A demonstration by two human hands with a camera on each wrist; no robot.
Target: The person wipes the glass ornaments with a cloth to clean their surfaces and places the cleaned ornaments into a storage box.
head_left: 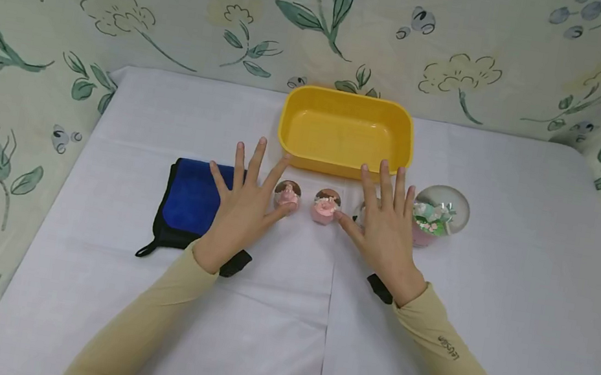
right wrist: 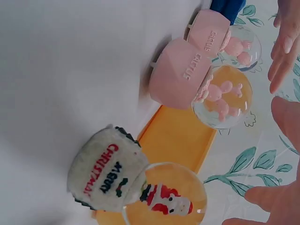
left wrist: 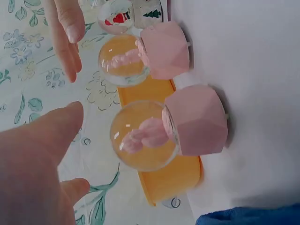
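My left hand, fingers spread, hovers partly over a folded blue cloth with black edging. Fingers equally wide apart, my right hand is raised in front of a Christmas snow globe, which it mostly hides in the head view. Two small snow globes with pink bases stand between the hands: the left one by my left thumb, the other pink globe by my right thumb. To the right of my right hand is a larger snow globe with green and white decoration. Neither hand grips anything.
Behind the snow globes, a yellow rectangular tray sits at the table's back edge. White cloth covers the table. A floral curtain hangs behind and at the sides.
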